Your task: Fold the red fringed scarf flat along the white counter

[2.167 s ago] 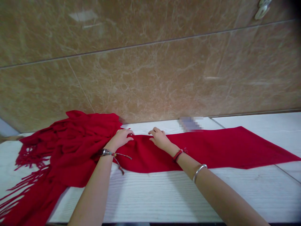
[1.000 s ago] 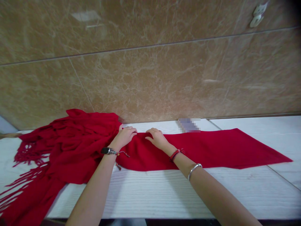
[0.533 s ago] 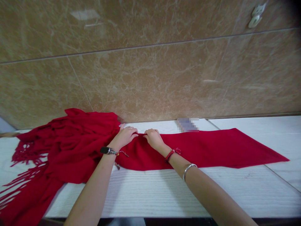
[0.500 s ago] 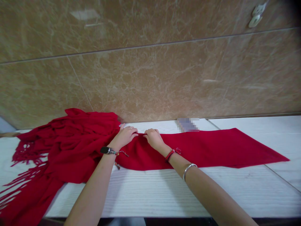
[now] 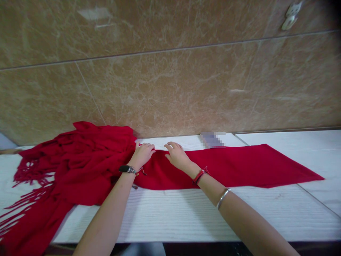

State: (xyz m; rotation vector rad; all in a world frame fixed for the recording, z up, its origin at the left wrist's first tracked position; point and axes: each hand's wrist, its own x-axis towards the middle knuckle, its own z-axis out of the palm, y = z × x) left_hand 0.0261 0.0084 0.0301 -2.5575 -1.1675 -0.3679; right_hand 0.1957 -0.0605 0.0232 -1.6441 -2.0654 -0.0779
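Observation:
A long red fringed scarf lies across a white wood-grain surface. Its right part is flattened into a narrow strip ending in a point, and its left part is bunched with the fringe hanging toward the near edge. My left hand is at the far edge of the strip, beside the bunched part, with thumb and fingers closed on the cloth. A little to the right, my right hand is over the same edge, fingers spread and holding nothing.
Behind the white surface rises a brown marble-patterned tiled wall. A pixelated greyish item lies at the far edge behind the strip. A small white cat-shaped piece is fixed high on the wall at right.
My right hand has let go of the scarf's far edge, and its fingers have spread. My left hand stays at nearly the same spot; the scarf lies almost as before.

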